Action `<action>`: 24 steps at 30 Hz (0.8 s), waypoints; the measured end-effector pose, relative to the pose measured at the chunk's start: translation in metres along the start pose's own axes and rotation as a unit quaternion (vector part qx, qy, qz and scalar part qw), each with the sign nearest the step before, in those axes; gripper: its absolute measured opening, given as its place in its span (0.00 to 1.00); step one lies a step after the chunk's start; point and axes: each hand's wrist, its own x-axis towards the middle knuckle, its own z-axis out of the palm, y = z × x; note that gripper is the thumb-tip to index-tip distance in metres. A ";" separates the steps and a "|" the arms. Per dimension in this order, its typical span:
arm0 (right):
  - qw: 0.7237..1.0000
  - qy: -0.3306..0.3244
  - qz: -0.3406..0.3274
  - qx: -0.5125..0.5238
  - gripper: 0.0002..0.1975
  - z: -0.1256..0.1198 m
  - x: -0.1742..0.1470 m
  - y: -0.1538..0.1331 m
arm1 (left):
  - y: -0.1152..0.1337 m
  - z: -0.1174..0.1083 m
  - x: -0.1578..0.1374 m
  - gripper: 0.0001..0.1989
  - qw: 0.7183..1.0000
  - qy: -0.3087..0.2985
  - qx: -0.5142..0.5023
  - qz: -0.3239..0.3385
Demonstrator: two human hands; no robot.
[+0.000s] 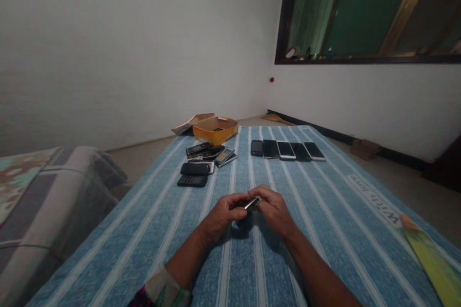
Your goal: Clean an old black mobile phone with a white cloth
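My left hand (225, 213) and my right hand (272, 208) meet above the striped tablecloth, closed on what looks like a small mobile phone (252, 203). A bright silvery edge of it shows between my hands; fingers hide most of the rest. Farther off to the left lies a loose pile of mobile phones, among them a silver keypad phone (224, 156). Nearer to me in that group are a black phone (195, 169) and a black keypad phone (192, 181). To the right, several phones lie side by side in a row, including a white-framed phone (286, 150).
A blue striped cloth (173, 244) covers the table. At its far end stands an open orange box (216, 132) beside its lid (192, 123). A yellow-green flat object (432, 261) lies at the right edge. A covered piece of furniture (72, 192) is on the left.
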 end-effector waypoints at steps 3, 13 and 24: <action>0.996 0.017 0.058 0.064 0.10 0.005 -0.001 0.001 | 0.000 -0.001 0.000 0.32 1.000 -0.001 -0.016 0.002; 0.978 0.043 0.133 0.153 0.09 0.016 -0.004 0.001 | -0.002 -0.005 0.000 0.36 0.999 -0.014 -0.045 0.001; 0.996 0.068 -0.024 -0.051 0.09 0.011 -0.006 0.004 | 0.003 -0.001 -0.001 0.31 0.999 -0.015 -0.051 0.003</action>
